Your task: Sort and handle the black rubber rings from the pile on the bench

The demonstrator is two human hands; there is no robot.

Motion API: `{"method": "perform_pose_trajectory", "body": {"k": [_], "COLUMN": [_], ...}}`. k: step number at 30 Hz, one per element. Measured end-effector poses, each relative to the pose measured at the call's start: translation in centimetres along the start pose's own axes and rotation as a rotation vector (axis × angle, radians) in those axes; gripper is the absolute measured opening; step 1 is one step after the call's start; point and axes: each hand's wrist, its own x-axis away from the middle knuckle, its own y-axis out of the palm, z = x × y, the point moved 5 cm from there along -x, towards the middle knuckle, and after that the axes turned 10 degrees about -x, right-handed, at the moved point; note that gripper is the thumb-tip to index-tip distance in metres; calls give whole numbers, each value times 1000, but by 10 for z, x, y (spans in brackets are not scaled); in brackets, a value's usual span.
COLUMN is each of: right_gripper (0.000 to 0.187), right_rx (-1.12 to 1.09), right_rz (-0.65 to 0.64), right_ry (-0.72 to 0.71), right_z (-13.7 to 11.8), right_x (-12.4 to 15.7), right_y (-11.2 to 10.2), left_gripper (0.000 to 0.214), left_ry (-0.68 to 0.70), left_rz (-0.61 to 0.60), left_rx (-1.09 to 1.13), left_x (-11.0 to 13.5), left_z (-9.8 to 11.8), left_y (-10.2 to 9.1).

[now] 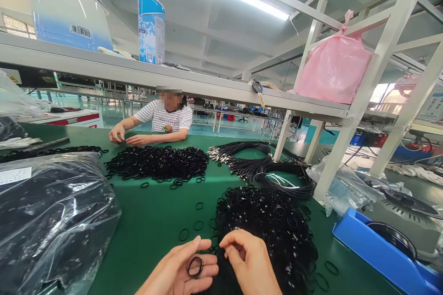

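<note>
My left hand (183, 267) lies low at the frame's bottom, fingers curled around a small black rubber ring (195, 267) resting on them. Close beside it, my right hand (247, 260) pinches thumb and fingers together at the edge of a big heap of black rings (273, 221); what it pinches is too small to name. Both hands hover over the green table (155, 221), nearly touching each other.
A second heap of rings (159, 161) lies farther back, in front of a seated person in a striped shirt (162, 117). Coiled black cables (270, 166) sit at centre right, a plastic bag of black parts (51, 221) at left, a blue tray (384, 249) at right. A shelf post (349, 124) stands right.
</note>
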Motion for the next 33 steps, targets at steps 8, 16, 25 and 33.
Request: {"method": "perform_pose_trajectory", "body": {"k": [8,16,25,33], "right_gripper": [21,20,23,18], "right_rx": [250,496,551,262], "right_rz": [-45,22,-286,-51], "right_ry": [-115,-65,-290,-112], "right_z": [-14,-16,-2,9], "right_x": [13,6,19,6], "right_y": [21,-3,27,17], "left_gripper": [39,27,17,12], "left_ry": [110,310,518,454], "left_rz": [-119,73,118,-22], "left_rx": [-73,-580,-1018,-920], "left_x": [1,-5,5,12], "left_z": [-3,20,32,21], "left_y": [12,-8,-7,11]}}
